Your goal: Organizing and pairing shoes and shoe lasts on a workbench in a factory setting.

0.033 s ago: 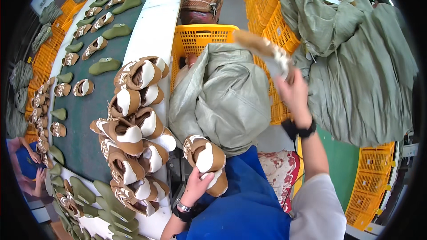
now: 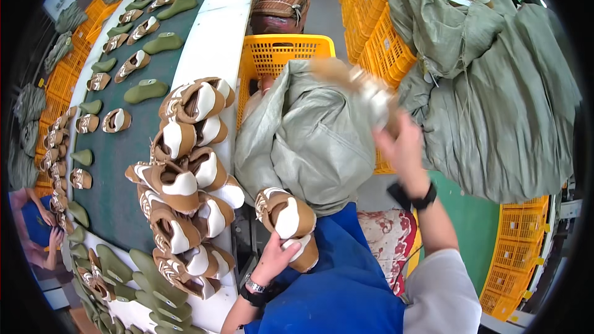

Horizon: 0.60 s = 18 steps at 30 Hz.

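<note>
In my left hand (image 2: 276, 260) is a small stack of brown-and-white shoe uppers (image 2: 289, 218), held above my blue apron with the thumb on a white heel patch. My raised right hand (image 2: 402, 147) grips another brown-and-white shoe upper (image 2: 356, 83) by one end. Motion blurs that upper, and it passes over a grey-green cloth sack (image 2: 315, 130). The sack bulges from a yellow crate (image 2: 288, 40) in front of me. On the white table edge to my left, a tall pile of similar shoe uppers (image 2: 185, 188) leans together.
A dark green conveyor belt (image 2: 111, 179) carries green shoe lasts (image 2: 145, 91) and spaced-out uppers. More lasts lie heaped at the lower left. Stacked yellow crates (image 2: 383, 43) and draped sacks (image 2: 501, 111) stand at the right. Another person's hands (image 2: 54, 226) work at the far left.
My right hand has shifted left and slightly down, carrying its shoe upper further over the sack. My left hand and its stack have barely moved.
</note>
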Motion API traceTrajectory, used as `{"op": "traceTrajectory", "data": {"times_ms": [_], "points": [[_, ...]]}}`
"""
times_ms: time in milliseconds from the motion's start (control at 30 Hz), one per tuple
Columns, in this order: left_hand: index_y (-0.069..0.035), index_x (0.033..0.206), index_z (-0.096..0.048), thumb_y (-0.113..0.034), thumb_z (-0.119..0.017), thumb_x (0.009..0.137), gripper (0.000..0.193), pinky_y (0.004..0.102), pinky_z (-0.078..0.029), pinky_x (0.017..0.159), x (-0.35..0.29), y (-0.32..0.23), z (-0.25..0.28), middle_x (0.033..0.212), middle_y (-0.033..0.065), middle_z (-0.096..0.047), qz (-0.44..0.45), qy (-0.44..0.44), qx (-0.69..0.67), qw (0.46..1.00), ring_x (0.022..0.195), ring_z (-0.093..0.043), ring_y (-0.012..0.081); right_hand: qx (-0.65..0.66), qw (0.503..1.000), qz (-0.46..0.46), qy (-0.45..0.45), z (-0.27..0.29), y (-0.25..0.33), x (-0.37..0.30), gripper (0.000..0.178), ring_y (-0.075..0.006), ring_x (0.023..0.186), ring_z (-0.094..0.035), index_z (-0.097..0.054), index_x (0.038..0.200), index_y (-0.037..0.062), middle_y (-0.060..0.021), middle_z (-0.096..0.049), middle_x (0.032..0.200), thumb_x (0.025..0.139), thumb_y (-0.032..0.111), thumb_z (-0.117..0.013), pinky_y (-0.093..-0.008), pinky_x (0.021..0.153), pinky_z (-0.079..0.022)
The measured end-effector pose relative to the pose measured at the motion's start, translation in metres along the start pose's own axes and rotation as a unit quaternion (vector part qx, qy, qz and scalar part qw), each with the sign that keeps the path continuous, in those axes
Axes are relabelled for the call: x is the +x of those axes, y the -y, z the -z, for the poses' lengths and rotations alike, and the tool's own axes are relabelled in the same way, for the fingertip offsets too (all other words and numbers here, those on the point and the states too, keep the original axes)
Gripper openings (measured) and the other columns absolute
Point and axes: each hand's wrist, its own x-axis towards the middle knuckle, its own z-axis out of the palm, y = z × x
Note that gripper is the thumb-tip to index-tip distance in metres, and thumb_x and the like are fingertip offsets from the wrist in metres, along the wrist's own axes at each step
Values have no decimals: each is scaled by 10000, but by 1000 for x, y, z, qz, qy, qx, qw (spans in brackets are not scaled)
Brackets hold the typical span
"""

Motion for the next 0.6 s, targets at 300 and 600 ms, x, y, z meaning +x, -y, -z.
{"op": "traceTrajectory", "data": {"times_ms": [300,600], "points": [[-12,1229,-465,-196,-529,899,383,297,-431,896,-36,49,35,1134,62,-573,185,5,-119,976,1020,-547,151,160,832,307,433,-41,90,-206,158,-285,562,-564,-540,799,38,-114,-532,598,752,178,-594,-388,535,-443],[1,1256,-438,-185,-533,891,421,321,-418,934,-73,97,61,1191,85,-554,188,-83,-250,946,1076,-531,179,-52,920,-316,228,-194,-49,-127,876,-505,1291,-171,-363,1355,161,-261,-131,1447,630,497,-722,-537,1014,-265]]}}
